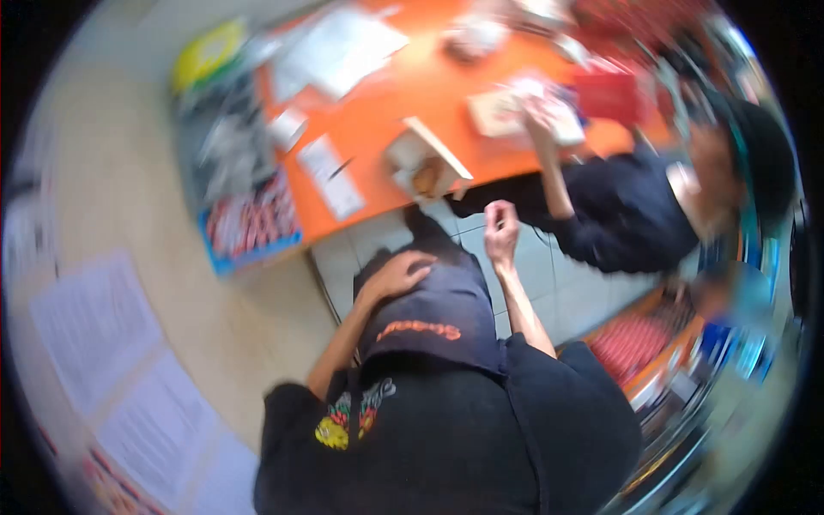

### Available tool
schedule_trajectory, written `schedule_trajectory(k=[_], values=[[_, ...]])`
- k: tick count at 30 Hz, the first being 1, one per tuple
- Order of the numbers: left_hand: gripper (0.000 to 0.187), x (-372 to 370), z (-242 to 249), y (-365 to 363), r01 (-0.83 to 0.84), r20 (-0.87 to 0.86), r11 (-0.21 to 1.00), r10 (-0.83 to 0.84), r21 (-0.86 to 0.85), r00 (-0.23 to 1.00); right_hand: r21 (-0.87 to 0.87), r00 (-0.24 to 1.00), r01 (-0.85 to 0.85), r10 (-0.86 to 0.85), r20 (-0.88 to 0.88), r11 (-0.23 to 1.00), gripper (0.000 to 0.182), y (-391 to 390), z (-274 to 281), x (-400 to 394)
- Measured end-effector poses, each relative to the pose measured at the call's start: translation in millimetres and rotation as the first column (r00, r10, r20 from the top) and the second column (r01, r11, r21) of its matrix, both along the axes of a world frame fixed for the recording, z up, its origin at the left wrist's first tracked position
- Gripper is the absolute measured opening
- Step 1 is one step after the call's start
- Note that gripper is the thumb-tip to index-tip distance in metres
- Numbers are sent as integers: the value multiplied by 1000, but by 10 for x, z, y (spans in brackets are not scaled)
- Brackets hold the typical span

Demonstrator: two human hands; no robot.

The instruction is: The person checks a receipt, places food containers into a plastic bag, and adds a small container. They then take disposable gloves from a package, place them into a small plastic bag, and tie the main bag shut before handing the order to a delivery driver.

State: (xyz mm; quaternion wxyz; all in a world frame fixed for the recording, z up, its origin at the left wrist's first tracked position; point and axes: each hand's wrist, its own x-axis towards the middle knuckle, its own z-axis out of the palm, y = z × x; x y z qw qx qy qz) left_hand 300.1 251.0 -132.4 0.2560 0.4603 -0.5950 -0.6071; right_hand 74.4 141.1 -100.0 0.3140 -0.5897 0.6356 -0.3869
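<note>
My left hand (399,275) lies on the dark apron (429,300) over my lap, its fingers stretched out and holding nothing that shows. Raised beside my lap, my right hand (502,230) has its fingers curled together; whatever may be in them is hidden. Just beyond both hands, at the near edge of the orange table (369,129), stands a small open carton (399,159) with its lid up. Something brown (425,178), perhaps food, sits inside it. Left of the carton lies a white paper slip (330,178) with a dark pen (342,167) on it.
A co-worker in black (609,206) reaches over a white box (498,116) at the right. A blue-rimmed bin of red-and-white packets (253,225) adjoins the table's left end. Plastic bags (339,51) lie at the back. Printed sheets (94,326) hang at the left.
</note>
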Motion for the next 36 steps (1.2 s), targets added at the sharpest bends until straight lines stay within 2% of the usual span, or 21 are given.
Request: schedule_trajectory(k=[2, 3, 4, 7, 9, 10, 13, 14, 16, 18, 20, 21, 22, 23, 24, 25, 26, 28, 30, 33, 36], values=[[33, -88, -332, 193, 86, -75, 990, -78, 112, 994, 241, 979, 5, 45, -201, 971, 26, 783, -395, -539], [34, -108, -455, 249, 100, -115, 981, -81, 166, 990, 434, 979, 46, 47, -201, 900, 35, 1217, -620, -726], [35, -141, -367, 226, 210, -23, 960, -210, 186, 977, 572, 960, 73, 97, -261, 817, 38, 1722, -845, -953], [39, -247, -791, 479, 432, 79, 880, -454, 196, 888, 735, 923, 365, -121, -365, 571, 42, 3459, -967, -1323], [41, -386, -831, 670, 547, 122, 800, -586, 247, 801, 754, 873, 487, -274, -404, 440, 44, 4836, -1415, -1592], [42, -454, -807, 730, 623, 154, 740, -666, 253, 729, 728, 803, 576, -424, -419, 371, 45, 5460, -1374, -1629], [44, -801, -805, 953, 727, 211, 601, -799, 333, 564, 600, 357, 800, -809, -466, 8, 47, 7185, -1569, -1653], [45, -933, -762, 1026, 736, 222, 559, -828, 381, 515, 549, 199, 827, -848, -491, -124, 47, 7656, -1693, -1641], [45, -1207, -686, 1050, 739, 220, 530, -847, 415, 484, 630, -104, 725, -949, -298, -278, 41, 8292, -1362, -1614], [47, -1661, -696, 1144, 752, 240, 529, -848, 393, 472, 414, -310, 841, -938, -157, -348, 31, 8957, -1350, -1855], [50, -2212, -787, 1298, 786, 274, 530, -845, 317, 459, 173, -433, 871, -886, -169, -459, 24, 9716, -1156, -2390], [50, -2505, -830, 1500, 777, 288, 568, -818, 273, 497, -378, -555, 826, -717, -422, -418, 26, 10212, -1172, -2734], [50, -2759, -859, 1751, 763, 303, 601, -792, 235, 530, -205, -625, 758, -599, -501, -620, 29, 10532, -722, -3156], [51, -2942, -856, 2039, 745, 317, 633, -765, 213, 560, -342, -735, 678, -591, -332, -651, 30, 10912, -503, -3486], [51, -3150, -758, 2414, 784, 404, 577, -789, 231, 462, -441, -799, 599, -532, -279, -668, 28, 11321, -267, -3858], [51, -3458, -657, 2852, 816, 480, 525, -796, 243, 369, -482, -817, 550, -557, -145, -682, 24, 11947, -259, -4312], [51, -3787, -625, 3233, 842, 553, 476, -785, 253, 278, -508, -830, 536, -530, -173, -675, 21, 12471, -170, -4721], [48, -4220, -845, 3984, 852, 545, 441, -804, 281, 236, -442, -820, 550, -557, -129, -708, 16, 13399, -41, -5461], [47, -4621, -1110, 4726, 840, 450, 367, -877, 399, 170, -492, -765, 626, -601, -232, -606, 17, 14125, -32, -6121], [47, -5277, -1005, 5741, 824, 274, 87, -958, 560, -85, -445, -600, 790, -684, -416, -422, 18, 14872, -217, -6929], [43, -5947, -747, 6403, 786, 221, 7, -961, 618, -165, -118, -493, 830, -619, -611, -545, 23, 15267, -396, -7528]])
